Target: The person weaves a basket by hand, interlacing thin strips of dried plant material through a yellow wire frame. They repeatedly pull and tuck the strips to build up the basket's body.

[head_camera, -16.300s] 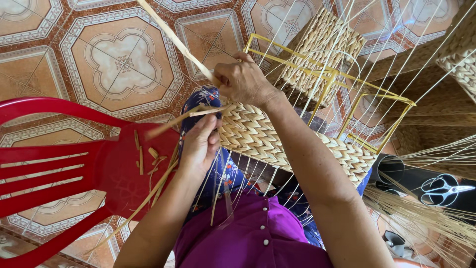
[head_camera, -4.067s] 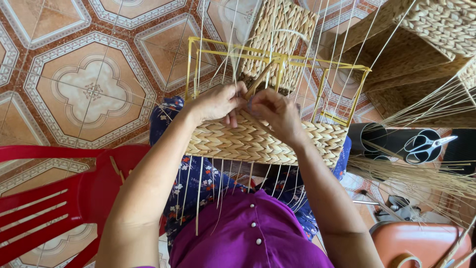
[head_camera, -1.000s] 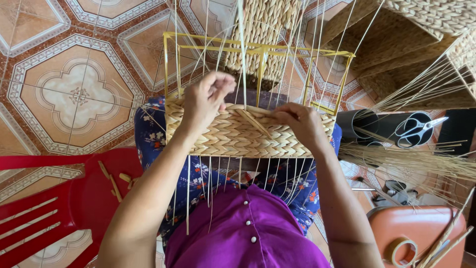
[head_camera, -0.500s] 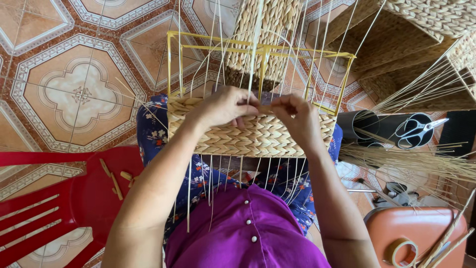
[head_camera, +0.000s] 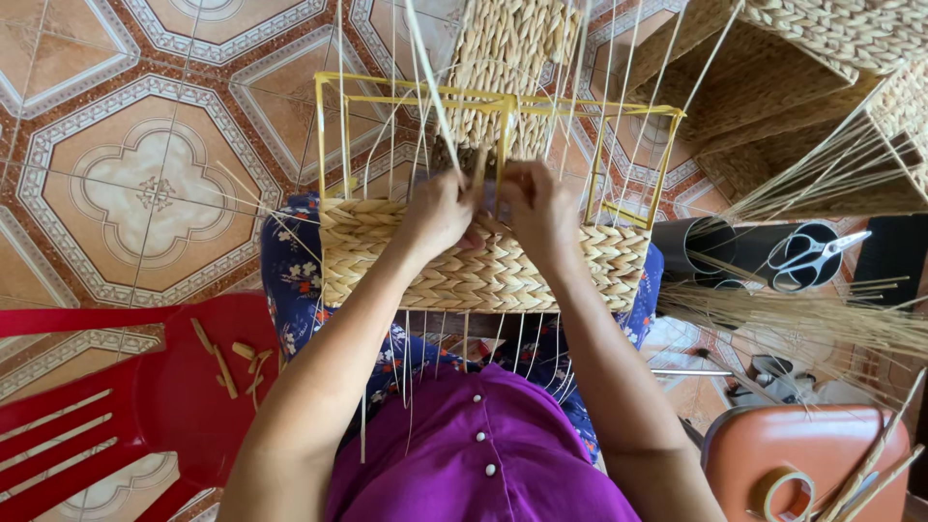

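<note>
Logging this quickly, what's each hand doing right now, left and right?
Left hand: closed, pinching a straw strand at the woven basket.
Right hand: closed on the weave; exact grip hidden.

We saw no packages, labels, signs or screens in this view. No printed wrapper, box, tag or display showed anywhere around the work or on the tiled floor.
</note>
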